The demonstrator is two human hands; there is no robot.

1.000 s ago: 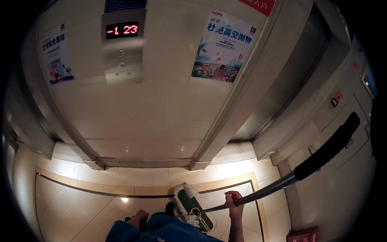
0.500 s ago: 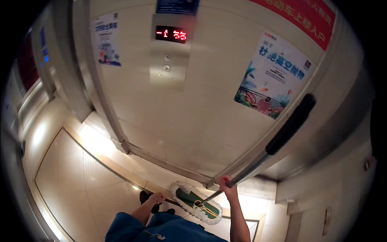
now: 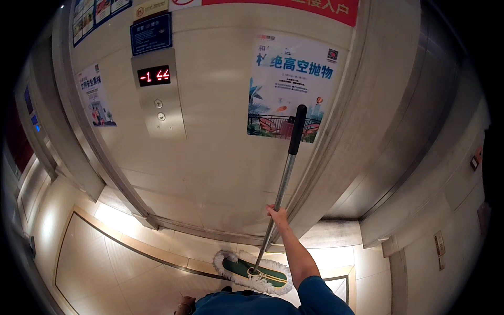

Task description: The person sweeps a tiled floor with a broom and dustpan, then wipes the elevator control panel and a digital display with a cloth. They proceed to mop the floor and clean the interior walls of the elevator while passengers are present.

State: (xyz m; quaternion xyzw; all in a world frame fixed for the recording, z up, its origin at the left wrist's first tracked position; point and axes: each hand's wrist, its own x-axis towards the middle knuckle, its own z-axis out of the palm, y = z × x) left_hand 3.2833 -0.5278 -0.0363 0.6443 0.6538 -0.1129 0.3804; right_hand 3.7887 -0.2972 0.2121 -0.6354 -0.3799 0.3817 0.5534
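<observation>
Silvery metal runs through the right hand (image 3: 277, 214): its fingers are curled closed around the pole (image 3: 284, 181) of a dust mop, roughly midway along, with no gap showing. Above those fingers the pole climbs to a black grip (image 3: 298, 128) that no hand holds. The grip shows in front of a poster (image 3: 262, 89); whether it touches the wall (image 3: 210, 163), I cannot tell. Below the fingers the pole slants down to the mop head (image 3: 238, 266), a green backing edged with pale fringe, which seems to lie flat on the floor (image 3: 131, 262) near the foot of the wall. Lower than the fingers and well to their left, the left hand (image 3: 186, 304) is at the edge of view, apart from the mop; it is too dark and cut off to tell how far open it is or whether it holds anything.

As I judge it, the step in hand is placing the mop head with one hand guiding the pole. Pushing it over the tiles from this pose would call for a lower pole angle and probably a second hold on the black grip above the fingers.
</observation>
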